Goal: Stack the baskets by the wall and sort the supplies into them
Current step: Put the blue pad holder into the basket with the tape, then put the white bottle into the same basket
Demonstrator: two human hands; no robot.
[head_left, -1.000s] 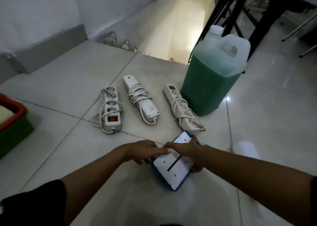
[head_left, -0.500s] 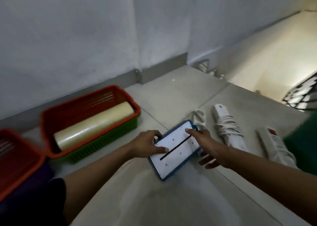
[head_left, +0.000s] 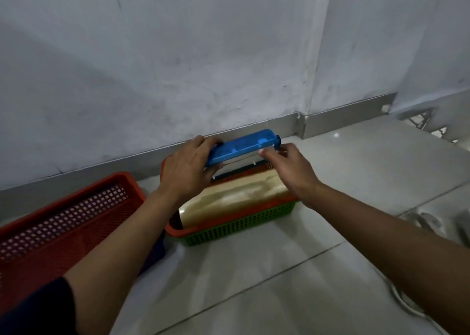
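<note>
Head view: roll (head_left: 234, 197) filling basket (head_left: 239, 226)

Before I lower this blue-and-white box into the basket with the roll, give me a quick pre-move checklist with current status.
1. Grip on the blue box: left hand wraps its left end, right hand holds the right end. Ok.
2. Box over the target: it hangs above the back half of the orange-rimmed green basket, near the wall. Ok.
3. Free room inside: the yellowish roll fills most of the basket; the gap behind it is hidden by the hands. Cannot tell.
4. Box level: tilted, right end higher. Not ok.
5. Neighbouring red basket: sits apart to the left, out of the path. Ok.
</note>
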